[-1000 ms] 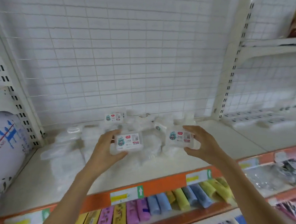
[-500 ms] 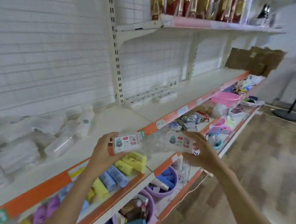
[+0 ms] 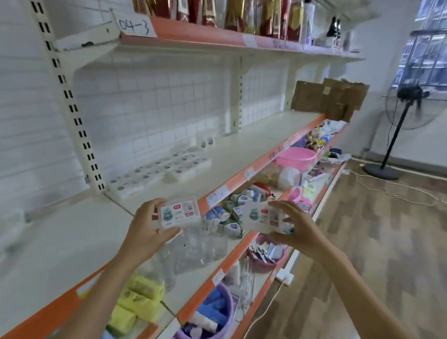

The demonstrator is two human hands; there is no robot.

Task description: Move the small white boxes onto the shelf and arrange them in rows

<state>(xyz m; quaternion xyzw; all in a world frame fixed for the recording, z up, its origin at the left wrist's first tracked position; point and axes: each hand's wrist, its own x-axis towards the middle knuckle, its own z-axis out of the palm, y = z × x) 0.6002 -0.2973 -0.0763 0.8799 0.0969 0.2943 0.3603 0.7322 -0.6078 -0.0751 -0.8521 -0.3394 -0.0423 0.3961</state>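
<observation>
Left hand point(image 3: 145, 230) grips one small white box point(image 3: 179, 212), thumb along its left end and fingers curled under it, label facing up. Right hand point(image 3: 298, 226) pinches a second box point(image 3: 263, 216), thumb beneath and fingers over its right end, the box tilted. Both boxes hang in the air just off the orange front edge of the shelf point(image 3: 72, 239), near each other but not touching. Further back on that shelf, by the slotted upright point(image 3: 69, 100), more white boxes lie in rows point(image 3: 159, 169) near the back wall. Below the hands, lower shelves carry clear bottles point(image 3: 195, 247), yellow packs point(image 3: 136, 303) and purple baskets point(image 3: 213, 324). A pink basin point(image 3: 296, 157) sits further along. Bottles point(image 3: 246, 9) line the top shelf. Cardboard point(image 3: 328, 98) leans at the far end, and a fan point(image 3: 407, 111) stands on the wooden floor.
</observation>
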